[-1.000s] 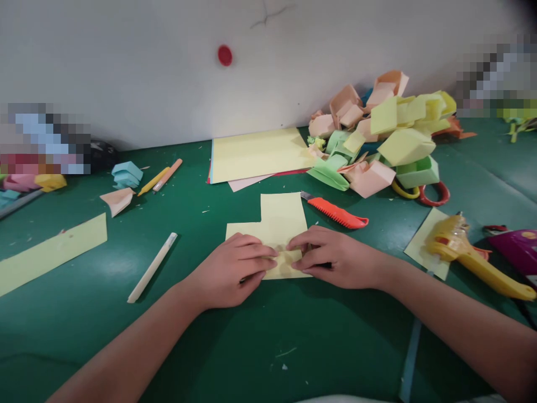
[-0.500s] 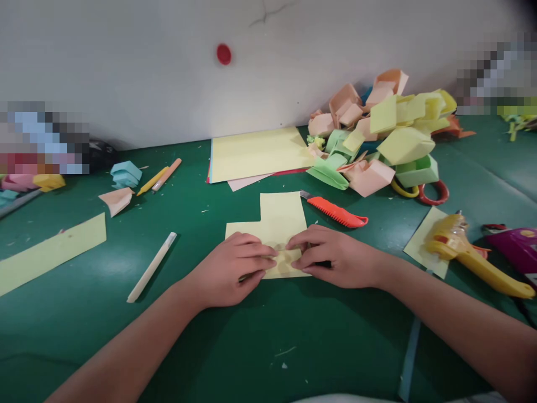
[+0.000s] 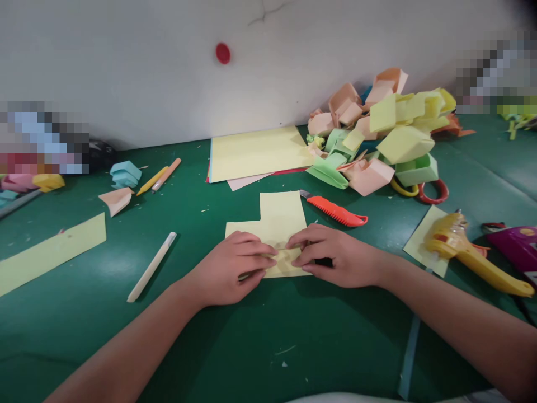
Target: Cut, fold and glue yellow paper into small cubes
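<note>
A pale yellow sheet of paper, cut with a stepped outline, lies on the green table in front of me. Its near edge is turned up in a fold that runs between my two hands. My left hand grips the fold from the left, fingertips pressed on the paper. From the right, my right hand pinches the same fold with thumb and fingers. The fingertips of both hands are close together, a small gap apart. Just beyond my right hand lies a red utility knife, its blade end beside the sheet's corner.
Behind the sheet is a stack of coloured paper. A heap of folded paper pieces sits by the wall, with scissors handles beneath. Right: a yellow glue gun. Left: a white stick, pens and a paper strip.
Almost nothing differs. Both hands keep their hold on the fold, and the turned-up flap looks slightly flatter between the fingertips.
</note>
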### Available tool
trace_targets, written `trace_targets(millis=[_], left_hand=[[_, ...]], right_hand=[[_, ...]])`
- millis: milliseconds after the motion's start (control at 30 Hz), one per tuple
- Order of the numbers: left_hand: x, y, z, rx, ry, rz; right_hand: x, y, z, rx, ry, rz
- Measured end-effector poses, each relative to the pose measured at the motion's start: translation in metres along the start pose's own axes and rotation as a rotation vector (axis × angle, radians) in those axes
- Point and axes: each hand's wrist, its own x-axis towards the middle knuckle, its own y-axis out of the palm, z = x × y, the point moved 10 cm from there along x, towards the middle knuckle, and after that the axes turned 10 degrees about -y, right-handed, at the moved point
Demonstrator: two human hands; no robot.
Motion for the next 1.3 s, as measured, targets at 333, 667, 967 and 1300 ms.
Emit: trace_targets(millis=[333,667,967,1300], left_hand=[[0.0007,0.0005,-0.0008,-0.01,-0.005,0.014],[0.0011,0.0012,-0.0003,-0.007,-0.001,0.01],[0.0015,0.0006,-0.0034,0.033,0.048,-0.025],[0.0013,0.0003,-0.0025,0.032,0.041,-0.029]], right_hand=[[0.0021,-0.0015,0.0015,-0.011,-0.012,-0.016],[0.0005,-0.002,-0.0009,-0.006,-0.005,-0.003],[0.0,-0.001,-0.0046,-0.001,0.011,-0.005],[0.0004,-0.0021,-0.004,0.002,0.002,-0.007]])
